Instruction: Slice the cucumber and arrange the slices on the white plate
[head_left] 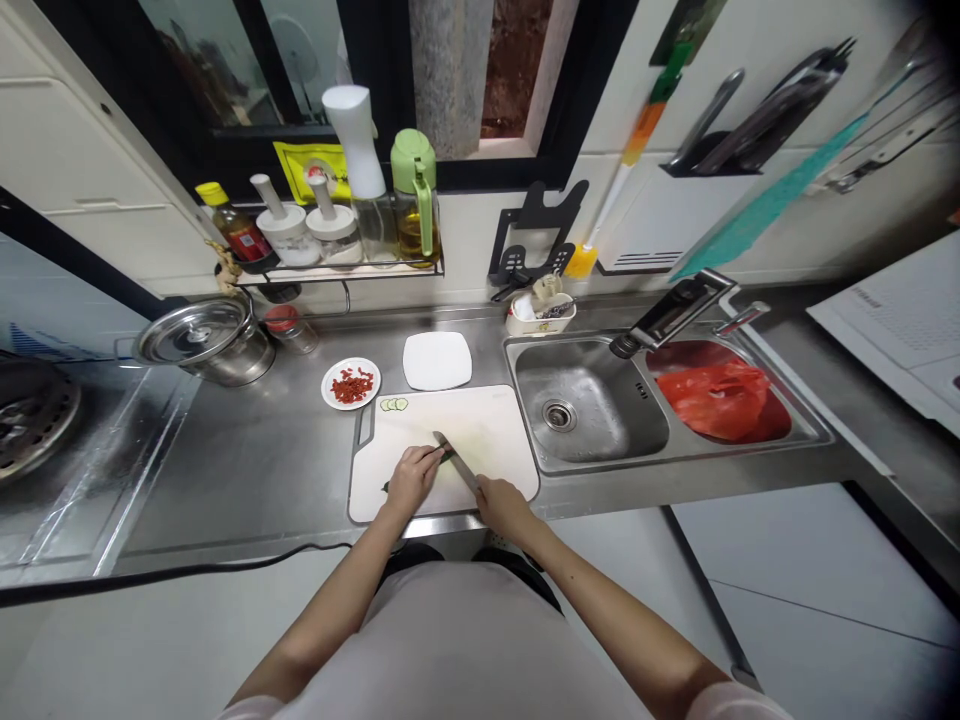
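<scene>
On the white cutting board (pixel 495 480), my left hand (pixel 415 477) is closed over a dark green cucumber (pixel 448 453), most of which the fingers hide. A bit of its green end shows at the left side of that hand. My right hand (pixel 504 508) grips the handle of a kitchen knife (pixel 459 464), whose blade slants up and left against the cucumber beside my left fingertips. Several pale cucumber slices (pixel 394 405) overlap in a row at the board's upper left corner.
Behind the board are a plate (pixel 330 390) of red pieces and a bare white square plate (pixel 437 361). To the right lies the sink (pixel 600 440), with a red plastic bag (pixel 716 400) in its second basin. A lidded steel pot (pixel 240 355) stands left, below a rack of seasonings.
</scene>
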